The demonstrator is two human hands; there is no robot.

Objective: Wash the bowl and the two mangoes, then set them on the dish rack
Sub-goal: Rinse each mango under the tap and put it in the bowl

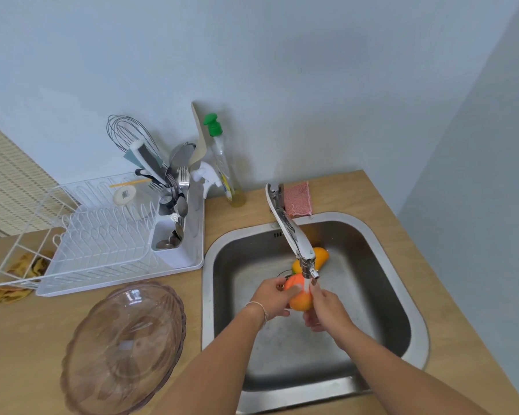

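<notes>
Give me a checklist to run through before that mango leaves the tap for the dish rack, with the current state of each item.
1. Mango in hand gripped by both hands: ok, left hand and right hand both wrap it.
2. Mango rinsed all round: cannot tell, water from the tap is running over its top.
3. Dish rack has room: ok, its plate slots are bare.
4. Second mango accounted for: ok, lying in the sink behind the tap.
5. Bowl washed: cannot tell, it sits on the counter left of the sink.
</notes>
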